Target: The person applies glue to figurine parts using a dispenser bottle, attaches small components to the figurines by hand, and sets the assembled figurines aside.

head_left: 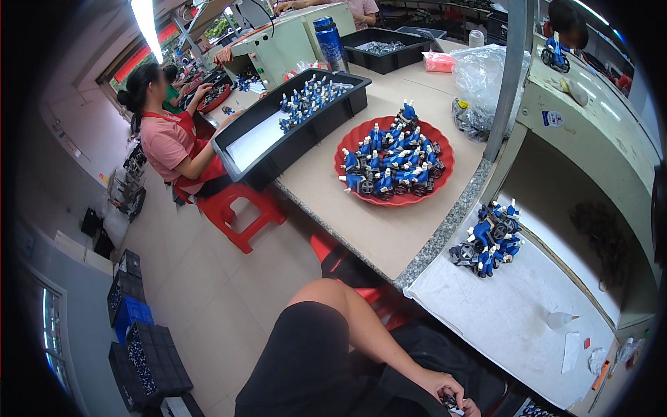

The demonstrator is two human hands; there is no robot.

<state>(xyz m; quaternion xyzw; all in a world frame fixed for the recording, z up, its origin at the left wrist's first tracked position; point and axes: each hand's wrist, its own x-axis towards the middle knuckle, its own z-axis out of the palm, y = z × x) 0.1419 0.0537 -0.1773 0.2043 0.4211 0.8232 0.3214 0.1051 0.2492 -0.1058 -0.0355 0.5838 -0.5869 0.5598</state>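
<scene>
My left arm bends at the elbow, and my left hand [438,383] is low in the picture, over my dark clothing. Its fingers are closed on a small dark-and-white piece [451,403], mostly covered by the fingers. My right hand [472,409] shows only in part at the lower edge, its fingertips closed on the same piece. Nearest to the hands is a white-covered work surface [486,320], with a cluster of small blue-and-white figures on dark wheels [490,240] on it.
A red scalloped plate [354,194] piled with similar figures stands on the table [389,243]. Beyond is a long black bin [278,156] holding more figures. A metal post [511,76] rises beside the table. A small bottle [559,320] lies right. A co-worker [163,139] sits at left.
</scene>
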